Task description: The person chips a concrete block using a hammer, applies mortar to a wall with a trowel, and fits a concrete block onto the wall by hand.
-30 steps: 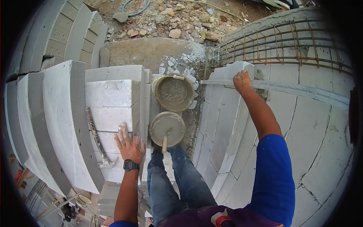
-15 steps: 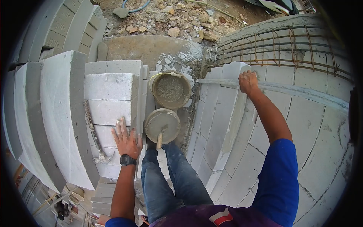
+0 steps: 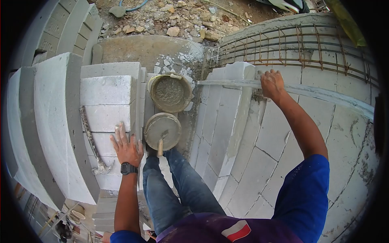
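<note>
My left hand [image 3: 127, 148] lies flat with fingers spread on a stack of white lightweight blocks [image 3: 106, 90]. Just left of it, a hammer [image 3: 92, 141] crusted with mortar rests on the same blocks. Out to the right, my right hand [image 3: 272, 85] has its fingers curled over a long pale straight bar [image 3: 324, 97], beside the end of the top wall block [image 3: 237, 97]. Between my hands stand two buckets: the far bucket [image 3: 171, 93] contains wet grey mortar, and the near bucket [image 3: 163, 130] has a wooden handle [image 3: 160, 146] sticking out.
Large upright blocks [image 3: 56, 121] line the left side. A rusty rebar cage [image 3: 291, 48] lies along the wall at upper right. Rubble [image 3: 174, 20] covers the ground ahead, with white block chips [image 3: 166, 62] nearer the buckets.
My right hand has shifted right along the bar, away from the block's end. My left hand stays on the blocks. The whole view has swung slightly, moving the scene left.
</note>
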